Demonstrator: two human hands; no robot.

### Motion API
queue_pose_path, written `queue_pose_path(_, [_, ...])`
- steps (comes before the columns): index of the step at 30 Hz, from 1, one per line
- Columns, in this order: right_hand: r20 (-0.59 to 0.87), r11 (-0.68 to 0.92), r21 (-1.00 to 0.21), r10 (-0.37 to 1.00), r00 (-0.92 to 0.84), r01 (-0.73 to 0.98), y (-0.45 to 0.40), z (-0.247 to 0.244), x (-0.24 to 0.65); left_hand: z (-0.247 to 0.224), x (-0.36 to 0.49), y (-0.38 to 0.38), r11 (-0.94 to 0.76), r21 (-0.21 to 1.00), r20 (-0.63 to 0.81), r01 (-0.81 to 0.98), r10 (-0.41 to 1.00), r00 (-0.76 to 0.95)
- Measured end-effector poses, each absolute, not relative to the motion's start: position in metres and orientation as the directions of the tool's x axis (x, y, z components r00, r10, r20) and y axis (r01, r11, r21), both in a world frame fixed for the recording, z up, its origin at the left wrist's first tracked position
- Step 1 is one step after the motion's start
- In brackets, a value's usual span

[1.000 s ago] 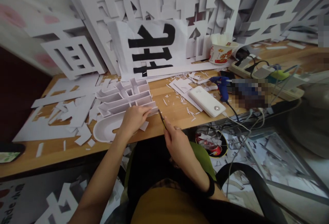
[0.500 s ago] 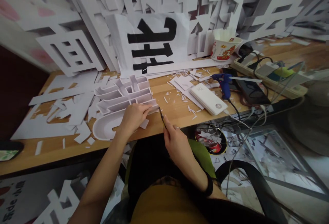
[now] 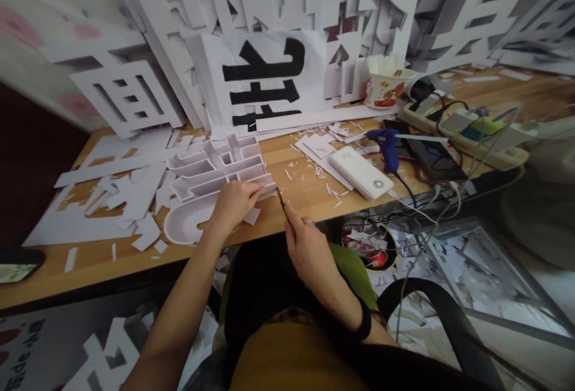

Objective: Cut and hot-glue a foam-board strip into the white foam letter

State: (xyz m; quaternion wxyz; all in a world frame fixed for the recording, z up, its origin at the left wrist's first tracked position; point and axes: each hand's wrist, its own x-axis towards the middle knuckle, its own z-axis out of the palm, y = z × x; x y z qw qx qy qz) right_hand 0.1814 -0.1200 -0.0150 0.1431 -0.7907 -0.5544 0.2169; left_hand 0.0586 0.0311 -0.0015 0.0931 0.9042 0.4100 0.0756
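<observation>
A white foam-board letter [image 3: 220, 170] with upright walls lies at the table's front edge. My left hand [image 3: 236, 202] is closed over its near right part, thumb and fingers pinching the end of a white wall strip. My right hand [image 3: 305, 238], a ring on one finger, is wrapped round a slim dark craft knife [image 3: 281, 202]. The blade's tip touches or nearly touches the strip's right end, close to my left fingertips. Under my left hand a small white offcut [image 3: 252, 216] lies on the wood. My palm and fingers hide part of the letter's near side.
White board scraps [image 3: 130, 193] cover the left of the table. To the right are a white power bank [image 3: 362, 172], a blue glue gun [image 3: 387, 146], phones [image 3: 433, 160] and a power strip [image 3: 485, 148] with cables. Behind stands a paper cup [image 3: 387, 85]. A waste bin [image 3: 368, 244] sits below.
The view has turned slightly, so the background sits a little lower and the items at right a little further left. Both hands keep practically the same place at the strip's end.
</observation>
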Motion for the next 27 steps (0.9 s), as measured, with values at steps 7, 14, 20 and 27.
queue_pose_path(7, [-0.253, -0.356, -0.461, 0.931, 0.264, 0.813, -0.1177, -0.0128, 0.1857, 0.0, 0.0587, 0.0299, -0.642, 0.233, 0.054, 0.731, 0.759, 0.649])
queue_pose_path(14, [-0.24, -0.343, -0.454, 0.936, 0.257, 0.823, -0.1198, -0.015, 0.1835, 0.0018, 0.0593, 0.0307, -0.639, 0.224, 0.042, 0.736, 0.761, 0.647])
queue_pose_path(20, [-0.232, -0.343, -0.465, 0.937, 0.262, 0.816, -0.1191, -0.0148, 0.1831, 0.0017, 0.059, 0.0299, -0.637, 0.226, 0.034, 0.737, 0.761, 0.648])
queue_pose_path(27, [-0.248, -0.343, -0.417, 0.934, 0.257, 0.842, -0.1206, -0.0137, 0.1864, 0.0023, 0.0598, 0.0293, -0.626, 0.23, 0.023, 0.746, 0.769, 0.638])
